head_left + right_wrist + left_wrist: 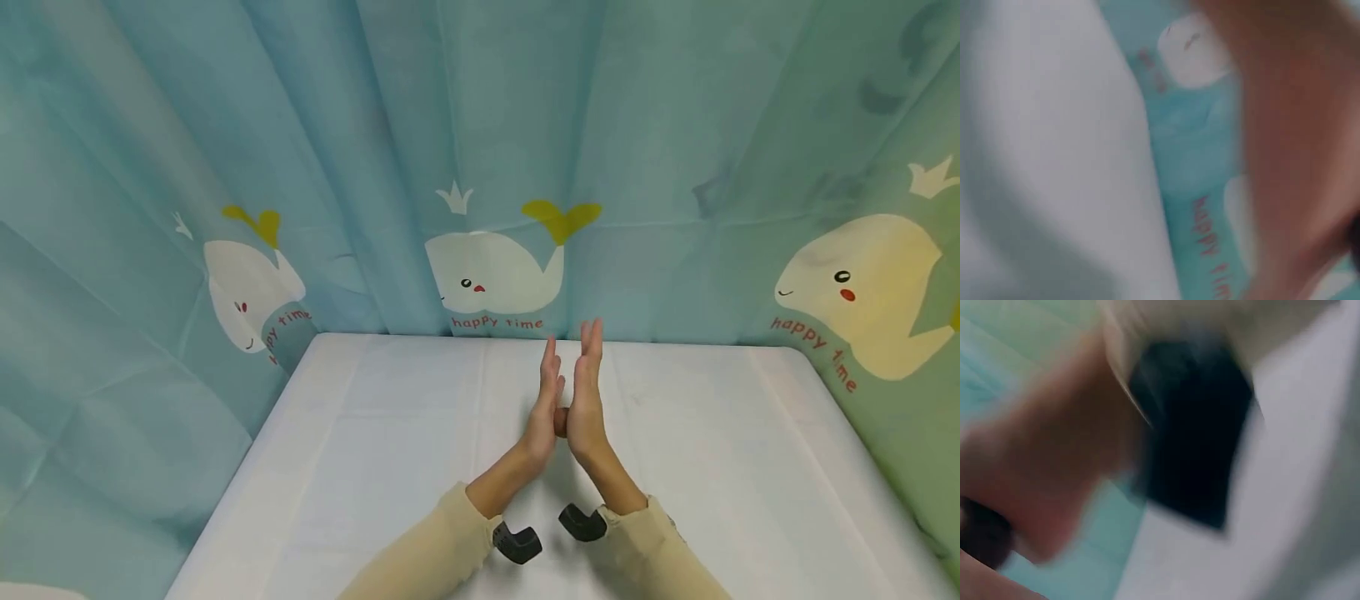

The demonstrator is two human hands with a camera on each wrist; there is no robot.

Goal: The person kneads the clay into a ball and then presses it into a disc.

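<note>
A small brown lump sits between the palms of both hands; its exact kind cannot be told. My left hand stands upright with straight fingers, its palm against the lump from the left. From the right, my right hand presses on it with its palm, fingers straight and pointing up. In the left wrist view the dark lump shows between the two palms, blurred. The right wrist view catches only a dark edge of the lump beside the blurred right hand.
A white-covered table lies beneath the hands. Blue-green curtains printed with whales hang around its back and sides. A black wrist camera mount juts from the left sleeve, and another black mount from the right one.
</note>
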